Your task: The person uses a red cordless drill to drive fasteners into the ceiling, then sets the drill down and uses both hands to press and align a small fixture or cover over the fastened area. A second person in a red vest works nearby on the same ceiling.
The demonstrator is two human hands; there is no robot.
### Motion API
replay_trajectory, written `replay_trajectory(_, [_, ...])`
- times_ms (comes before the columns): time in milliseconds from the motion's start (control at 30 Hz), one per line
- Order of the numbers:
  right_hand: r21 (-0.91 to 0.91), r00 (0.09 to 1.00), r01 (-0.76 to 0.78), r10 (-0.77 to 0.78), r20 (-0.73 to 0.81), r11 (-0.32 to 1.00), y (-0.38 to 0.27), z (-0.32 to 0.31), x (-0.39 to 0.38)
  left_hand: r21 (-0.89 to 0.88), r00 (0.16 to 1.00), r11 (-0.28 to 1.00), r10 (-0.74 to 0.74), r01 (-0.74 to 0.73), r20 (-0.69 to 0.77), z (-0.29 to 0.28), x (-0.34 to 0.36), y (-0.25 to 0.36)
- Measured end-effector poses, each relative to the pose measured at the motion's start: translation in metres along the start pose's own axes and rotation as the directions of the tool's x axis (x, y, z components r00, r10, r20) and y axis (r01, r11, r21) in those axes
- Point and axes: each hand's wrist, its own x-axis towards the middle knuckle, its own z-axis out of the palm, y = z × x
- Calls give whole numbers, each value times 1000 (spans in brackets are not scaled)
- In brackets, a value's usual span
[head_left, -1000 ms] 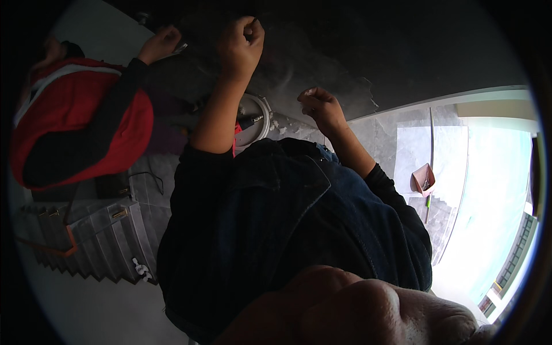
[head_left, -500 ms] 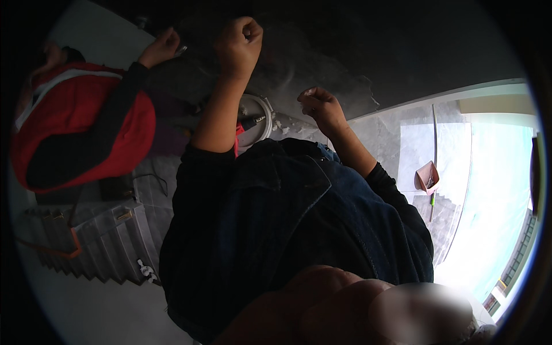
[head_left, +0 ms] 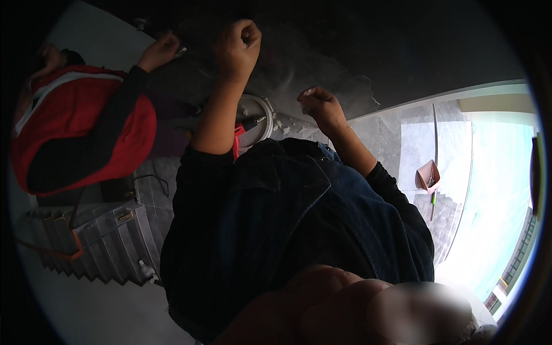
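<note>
My left hand (head_left: 238, 50) is raised in front of a dark wall (head_left: 322, 40), its fingers curled closed with a dark gap inside the curl. What it holds, if anything, is hidden. Lower and to the right is my right hand (head_left: 321, 108), its fingers pressed together and whitish smears on the fingertips. I cannot make out anything in that pinch. A dull grey patch marks the wall between and beyond both hands. Below them, partly behind my left forearm, stands a round pale bucket (head_left: 268, 109), with a dark-handled tool (head_left: 251, 123) across it and something red beside it.
At the left, a co-worker in a red vest (head_left: 86, 126) reaches a hand (head_left: 161, 50) to the wall, near a small shiny thing. Stairs (head_left: 109, 241) with a brown rail (head_left: 76, 244) lie lower left. A pinkish long-handled dustpan (head_left: 428, 176) stands on the right by a bright opening.
My left hand has lowered very slightly; my right hand is nearly still. The co-worker's hand has dipped a little. A small white thing on the stairs looks different in shape.
</note>
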Motion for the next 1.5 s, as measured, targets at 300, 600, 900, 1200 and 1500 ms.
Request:
replay_trajectory(300, [21,1000,-5,4,11,1000,2,-2,2,70,1000,998,-4,4,-2,0,2,4])
replay_trajectory(600, [22,999,-4,3,37,1000,5,-4,5,42,1000,999,9,-10,16,0,3,2])
replay_trajectory(900, [9,999,-16,16,48,1000,3,-3,4,45,999,999,29,-31,37,-2,3,4])
replay_trajectory(1200, [34,999,-12,11,30,999,6,-6,6,-7,998,999,-46,46,34,-3,3,9])
replay_trajectory(1500, [40,999,-9,7,51,999,4,-4,4,10,995,999,-43,42,92,-7,5,10])
